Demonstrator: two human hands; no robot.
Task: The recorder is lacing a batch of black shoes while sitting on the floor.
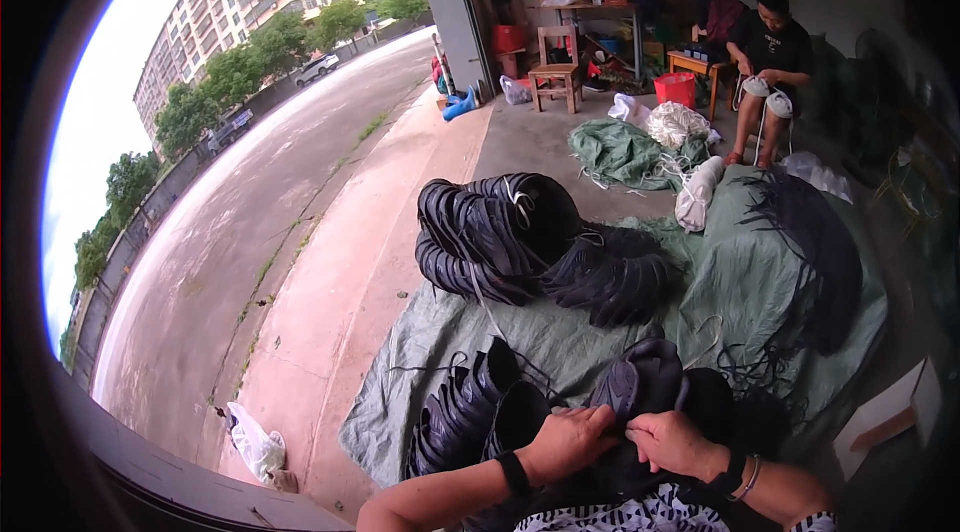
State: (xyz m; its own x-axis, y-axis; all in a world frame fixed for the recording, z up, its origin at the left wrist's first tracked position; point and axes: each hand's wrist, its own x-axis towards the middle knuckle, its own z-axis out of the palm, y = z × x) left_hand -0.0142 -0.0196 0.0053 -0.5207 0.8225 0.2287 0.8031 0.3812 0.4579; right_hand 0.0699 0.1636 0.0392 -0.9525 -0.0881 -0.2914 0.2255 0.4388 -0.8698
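Low in the view, a dark shoe upper (640, 377) with eyelets along its edge lies in front of me. My left hand (572, 440) is closed, its fingertips pinching at the upper's near edge. Close beside it, my right hand (678, 442) is also closed, thumb and fingers pressed together on the same piece. Any thin lace between the fingers is too small to make out. To the left of my hands, a row of nested black shoe uppers (455, 417) lies on the green tarp (385, 397).
Large bundles of nested black uppers (480, 232) sit farther out, with another dark pile (825, 252) at right. A seated co-worker (775, 52) handles white pieces. A white bundle (698, 194), red bucket (675, 90) and wooden chair (556, 67) stand behind. A white board (885, 417) is near right.
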